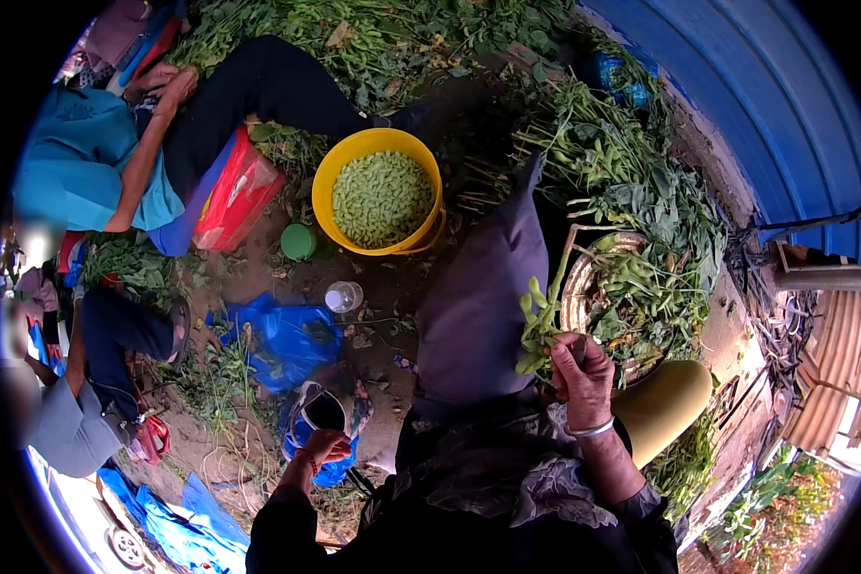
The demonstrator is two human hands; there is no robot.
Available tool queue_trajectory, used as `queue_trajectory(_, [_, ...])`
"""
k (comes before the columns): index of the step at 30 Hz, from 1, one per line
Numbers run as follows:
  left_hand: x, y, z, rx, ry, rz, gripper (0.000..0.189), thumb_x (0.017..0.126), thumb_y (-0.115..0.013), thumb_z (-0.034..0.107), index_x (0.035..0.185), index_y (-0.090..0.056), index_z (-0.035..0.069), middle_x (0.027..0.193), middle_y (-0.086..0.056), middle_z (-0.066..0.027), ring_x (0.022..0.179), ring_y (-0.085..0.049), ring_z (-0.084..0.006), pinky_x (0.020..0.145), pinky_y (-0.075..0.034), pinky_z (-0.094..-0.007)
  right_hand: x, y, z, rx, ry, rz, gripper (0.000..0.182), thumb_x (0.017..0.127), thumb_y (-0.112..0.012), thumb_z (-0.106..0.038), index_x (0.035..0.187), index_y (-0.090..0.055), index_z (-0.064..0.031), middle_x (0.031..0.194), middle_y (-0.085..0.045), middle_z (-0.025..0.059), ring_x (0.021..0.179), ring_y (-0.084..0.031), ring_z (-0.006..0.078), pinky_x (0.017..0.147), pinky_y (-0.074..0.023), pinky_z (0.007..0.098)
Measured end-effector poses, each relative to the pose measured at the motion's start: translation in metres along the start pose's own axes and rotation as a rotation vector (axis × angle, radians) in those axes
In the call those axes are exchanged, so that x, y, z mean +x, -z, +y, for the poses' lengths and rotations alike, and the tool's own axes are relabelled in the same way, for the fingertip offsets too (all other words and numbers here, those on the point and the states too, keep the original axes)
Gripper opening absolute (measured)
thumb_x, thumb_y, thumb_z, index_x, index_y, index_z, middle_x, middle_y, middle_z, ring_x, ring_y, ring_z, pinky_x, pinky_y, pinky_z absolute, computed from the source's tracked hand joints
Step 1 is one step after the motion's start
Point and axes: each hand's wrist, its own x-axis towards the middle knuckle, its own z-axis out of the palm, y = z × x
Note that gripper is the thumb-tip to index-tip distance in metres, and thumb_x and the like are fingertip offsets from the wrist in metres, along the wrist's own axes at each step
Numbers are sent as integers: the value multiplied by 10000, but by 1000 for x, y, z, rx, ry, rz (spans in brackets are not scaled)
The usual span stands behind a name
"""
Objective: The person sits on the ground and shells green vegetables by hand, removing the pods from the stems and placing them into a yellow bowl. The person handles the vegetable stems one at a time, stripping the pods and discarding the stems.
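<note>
My right hand (581,377), with a metal bangle at the wrist, grips a plant stem bearing green bean pods (540,316), above my lap. Beside it a round woven basket (580,283) holds loose pods and leaves. My left hand (327,446) is at the rim of an open bag (351,402) lined with dark material; its fingers are curled, and whether they hold anything is hidden. Farther forward stands a yellow bucket (323,188) full of green pods.
Uprooted bean plants (617,154) lie in heaps ahead and right, beside a blue corrugated wall (746,79). A clear plastic bottle (344,296), a green container (298,242) and a blue plastic bag (280,337) lie on the ground. Two people sit at left.
</note>
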Motion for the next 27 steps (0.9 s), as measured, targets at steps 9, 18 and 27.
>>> queue_trajectory(9, [-157,-184,221,254,-614,-569,232,907,-486,238,917,-583,28,762,-570,-4,646,-534,-73,584,-443,-195,-7,16,24,30,182,-45,58,790,-634,-13,818,-584,-7,687,-512,-64,609,-422,15,541,-355,163])
queue_trajectory(18, [-122,-258,191,-272,-495,-399,134,866,-565,193,947,-597,90,789,-558,47,686,-494,-30,593,-423,-165,-22,35,33,-237,287,-179,135,823,-595,-88,886,-531,13,733,-554,67,659,-538,129,603,-434,271])
queue_trajectory(27, [-122,-268,177,-137,-727,-283,104,888,-525,164,932,-567,80,797,-519,36,698,-471,-53,624,-414,-206,-32,50,53,-231,423,-284,211,860,-469,-60,1044,-553,-1,775,-578,139,621,-583,213,575,-473,311])
